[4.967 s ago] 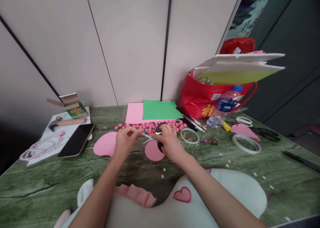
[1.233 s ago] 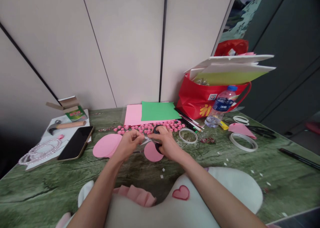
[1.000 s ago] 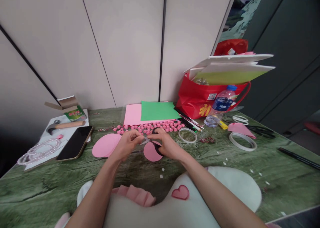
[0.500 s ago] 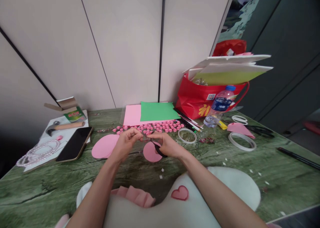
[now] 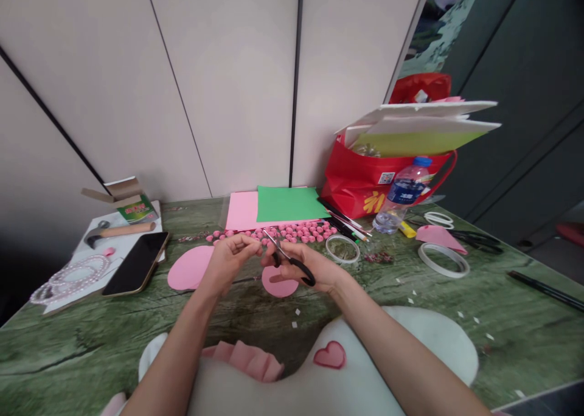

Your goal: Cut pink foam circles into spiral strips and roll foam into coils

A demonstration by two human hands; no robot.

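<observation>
My right hand point(image 5: 303, 264) is closed around a pair of scissors point(image 5: 295, 261) with black handles, the blades pointing up and to the left. My left hand point(image 5: 237, 253) is pinched just left of the blades; what its fingertips hold is too small to make out. Below the scissors a pink paper circle point(image 5: 279, 287) lies on the table, partly covered by my right hand. Larger pink circles point(image 5: 189, 269) lie to the left, partly behind my left hand. Beyond both hands spreads a row of small pink rose-like pieces point(image 5: 296, 230).
Green and pink sheets point(image 5: 292, 203) lie against the wall. A red bag point(image 5: 349, 182), a water bottle point(image 5: 404, 197) and tape rolls point(image 5: 442, 261) are at the right. A phone point(image 5: 137, 264), hammer point(image 5: 121, 230) and bead strand point(image 5: 73, 279) occupy the left.
The scissors have turned in my right hand, so the blades now point up and more of the handles shows. My left hand stays pinched in nearly the same place.
</observation>
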